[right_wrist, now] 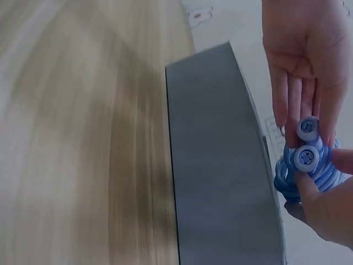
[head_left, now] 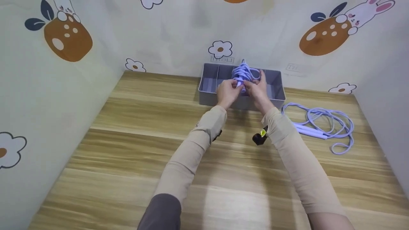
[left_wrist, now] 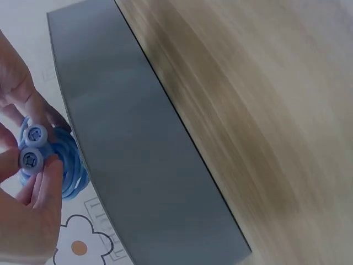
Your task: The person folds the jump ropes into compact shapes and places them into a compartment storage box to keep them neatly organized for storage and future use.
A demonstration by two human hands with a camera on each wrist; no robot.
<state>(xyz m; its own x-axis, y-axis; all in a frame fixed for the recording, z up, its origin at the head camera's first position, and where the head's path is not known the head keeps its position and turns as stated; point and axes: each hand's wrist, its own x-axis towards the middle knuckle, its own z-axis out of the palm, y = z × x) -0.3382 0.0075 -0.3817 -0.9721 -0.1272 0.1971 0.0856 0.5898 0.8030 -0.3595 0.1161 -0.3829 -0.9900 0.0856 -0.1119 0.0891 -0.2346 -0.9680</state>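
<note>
A blue-purple jump rope (head_left: 243, 72), its cord wound into a bundle around its two handles, is held above the grey divided box (head_left: 209, 98). My left hand (head_left: 228, 93) grips the handles from the left with thumb and fingers. From the right, my right hand (head_left: 258, 92) pinches the same bundle near the handle ends, one finger pointing up beside a cord loop. Both wrist views show the round handle ends between the fingers, with the coiled cord (left_wrist: 70, 165) behind them. The fingers partly hide the handles.
A second jump rope (head_left: 326, 119) lies loosely coiled on the wooden table (head_left: 143, 153), right of the box, its two handles side by side. The box stands near the patterned back wall (head_left: 179, 38). Side walls border the table.
</note>
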